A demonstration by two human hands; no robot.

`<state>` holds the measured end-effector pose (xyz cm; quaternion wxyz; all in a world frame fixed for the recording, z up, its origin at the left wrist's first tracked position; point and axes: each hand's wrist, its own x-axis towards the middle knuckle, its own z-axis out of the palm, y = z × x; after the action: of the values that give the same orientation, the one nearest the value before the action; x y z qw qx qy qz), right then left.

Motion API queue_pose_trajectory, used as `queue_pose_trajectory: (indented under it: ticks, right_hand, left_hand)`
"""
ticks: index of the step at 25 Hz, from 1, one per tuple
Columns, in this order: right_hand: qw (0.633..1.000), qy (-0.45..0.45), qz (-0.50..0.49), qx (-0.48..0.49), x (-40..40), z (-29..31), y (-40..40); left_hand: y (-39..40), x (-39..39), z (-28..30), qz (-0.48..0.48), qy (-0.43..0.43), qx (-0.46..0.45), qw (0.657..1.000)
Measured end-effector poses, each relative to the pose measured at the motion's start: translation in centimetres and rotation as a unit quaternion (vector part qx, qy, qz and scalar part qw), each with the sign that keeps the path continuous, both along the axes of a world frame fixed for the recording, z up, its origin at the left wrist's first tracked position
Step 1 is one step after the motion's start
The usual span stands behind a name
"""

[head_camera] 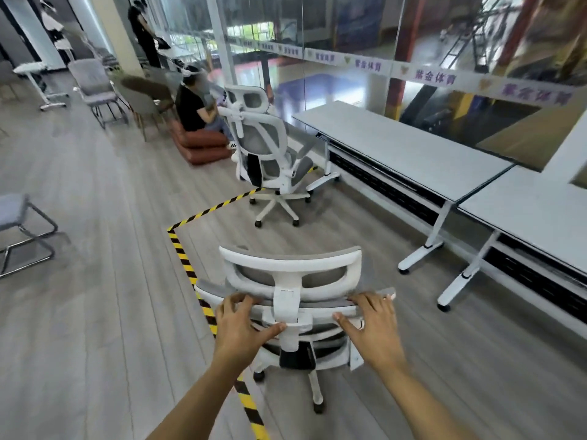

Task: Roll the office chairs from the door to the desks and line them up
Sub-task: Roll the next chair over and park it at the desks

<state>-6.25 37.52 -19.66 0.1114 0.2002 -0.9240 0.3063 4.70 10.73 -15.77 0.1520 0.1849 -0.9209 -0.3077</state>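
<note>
though wheels half hidden, hands (241, 325) on chair (290, 274)

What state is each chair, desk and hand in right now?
Near chair: upright, gripped from behind, short of the desks.
Far chair: upright, beside the first desk, untouched.
Second desk: no chair at it.
Left hand: on the backrest.
Right hand: on the backrest.

Yellow-and-black hazard tape (203, 214) runs across the grey plank floor (95, 312) and turns a corner. A seated person in a black top (190, 111) sits on stacked brown cushions (201, 147). Behind, 1 grey side chair (95, 87) stands near a standing person (144, 33). A glass wall (381, 42) carries purple lettering.
</note>
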Motion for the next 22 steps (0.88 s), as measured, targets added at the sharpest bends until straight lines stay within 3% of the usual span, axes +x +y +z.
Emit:
queue_pose_trajectory:
  ticks: [9,14,22]
  right_hand:
    - [0.996,0.004,-0.085,0.014,-22.5,-0.2,-10.9]
    - [0.992,-0.014,-0.127,0.001,-35.2,0.4,-15.9]
    - [0.979,-0.029,-0.199,-0.019,-49.7,0.7,-21.1]
  left_hand:
    - [-12.4,-27.7,0.4,-0.082,0.012,0.004,0.997]
    - [-18.7,-44.5,0.4,-0.161,-0.030,-0.009,0.986]
    - [-23.2,-62.8,1.3,-0.213,-0.045,0.009,0.976]
